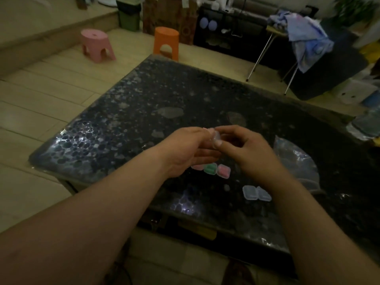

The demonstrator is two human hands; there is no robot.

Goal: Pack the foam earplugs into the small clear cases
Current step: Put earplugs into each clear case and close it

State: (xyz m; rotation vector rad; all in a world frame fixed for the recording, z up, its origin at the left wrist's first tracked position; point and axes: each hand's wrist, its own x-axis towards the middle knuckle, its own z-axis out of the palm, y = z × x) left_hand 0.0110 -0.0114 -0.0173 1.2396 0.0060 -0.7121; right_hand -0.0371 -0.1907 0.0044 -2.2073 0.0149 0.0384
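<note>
Both bare forearms reach up from the bottom edge and meet over the dark pebbled table (144, 103), where the left hand (185, 150) and right hand (248, 150) share one small clear case (216, 138). Each hand pinches it with curled fingers, the left from its own side and the right with its thumb on the near face. The case sits right between the two sets of fingertips, raised off the table, so neither hand is nearer. It is too blurred to give its long axis or show whether an earplug is inside. Straight below the hands, toward the camera, lies a row of filled cases: a green case (210, 168), a pink case (223, 171) touching it, and another pinkish one half hidden under the left hand. That row is probably where the held case goes down next. An empty open case (256, 193) waits nearer, right of the row, beside a plastic bag (296, 159). No writing is legible
</note>
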